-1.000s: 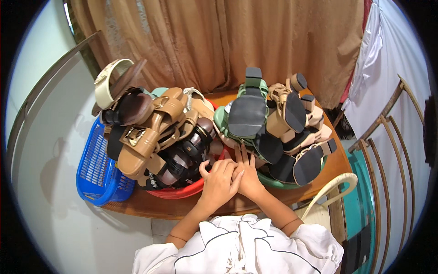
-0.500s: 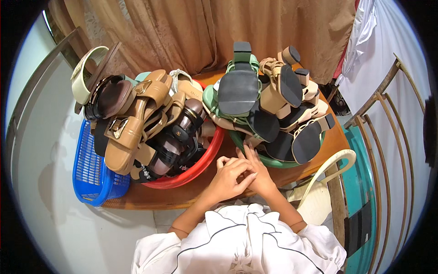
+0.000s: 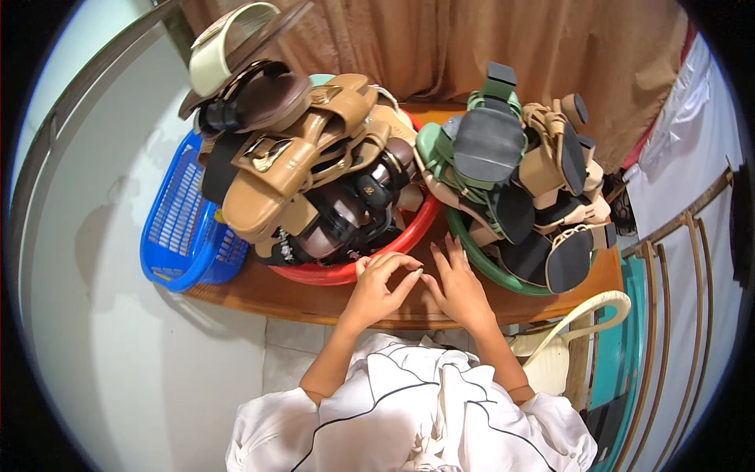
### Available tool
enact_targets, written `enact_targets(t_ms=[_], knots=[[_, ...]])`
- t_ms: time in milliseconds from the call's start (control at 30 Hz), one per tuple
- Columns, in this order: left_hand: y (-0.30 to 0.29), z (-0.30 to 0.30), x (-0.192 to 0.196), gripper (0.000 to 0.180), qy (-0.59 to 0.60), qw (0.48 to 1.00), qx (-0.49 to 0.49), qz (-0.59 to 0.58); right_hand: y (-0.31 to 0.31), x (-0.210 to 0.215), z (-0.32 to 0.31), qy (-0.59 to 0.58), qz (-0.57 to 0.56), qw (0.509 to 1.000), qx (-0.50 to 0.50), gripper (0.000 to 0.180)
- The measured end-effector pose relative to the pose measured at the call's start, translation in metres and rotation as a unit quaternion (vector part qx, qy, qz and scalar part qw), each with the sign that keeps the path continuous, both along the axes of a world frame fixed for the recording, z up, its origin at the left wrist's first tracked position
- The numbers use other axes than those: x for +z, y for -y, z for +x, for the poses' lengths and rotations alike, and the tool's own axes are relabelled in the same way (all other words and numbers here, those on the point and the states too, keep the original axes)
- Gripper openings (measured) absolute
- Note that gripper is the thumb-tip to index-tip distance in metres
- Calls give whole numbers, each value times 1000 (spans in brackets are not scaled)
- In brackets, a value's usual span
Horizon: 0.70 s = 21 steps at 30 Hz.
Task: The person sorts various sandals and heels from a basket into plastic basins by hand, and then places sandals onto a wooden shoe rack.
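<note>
Both the left hand (image 3: 383,285) and the right hand (image 3: 458,285) were empty as far as could be seen, held near each other over the wooden table (image 3: 311,300). On the left, the fingers were loosely curled, with the thumb apart from the palm; their tips came close to the right thumb, though whether they touched could not be told. The right was opened wider, its fingers stretched out just beside the rim of a green tub (image 3: 503,280).

Beyond and left of the left hand, a red tub (image 3: 330,276) bore heaped sandals, among them a tan slide (image 3: 255,193) and, higher up, a cream-strapped sandal (image 3: 211,67). A blue basket (image 3: 185,244) stood farther left. Ahead of the right hand, a green sandal (image 3: 489,145) lay sole up on the other pile. Past both hands hung a brown curtain (image 3: 503,39).
</note>
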<state>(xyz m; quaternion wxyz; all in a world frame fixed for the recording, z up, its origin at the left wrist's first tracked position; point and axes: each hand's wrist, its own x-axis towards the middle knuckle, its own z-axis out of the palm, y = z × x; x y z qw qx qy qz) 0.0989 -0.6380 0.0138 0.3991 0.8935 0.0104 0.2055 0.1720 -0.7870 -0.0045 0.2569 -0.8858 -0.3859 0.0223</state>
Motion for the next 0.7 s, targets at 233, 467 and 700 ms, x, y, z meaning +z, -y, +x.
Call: enact_targets(t_ms=[233, 467, 700], knots=[[-32, -31, -4, 13, 166, 958, 183, -148, -33, 15, 7, 26, 116, 992, 42, 45], [-110, -57, 56, 20, 479, 836, 266, -39, -50, 28, 16, 42, 150, 986, 51, 42], [-204, -22, 158, 59, 347, 815, 353, 301, -53, 32, 16, 29, 171, 983, 62, 43]])
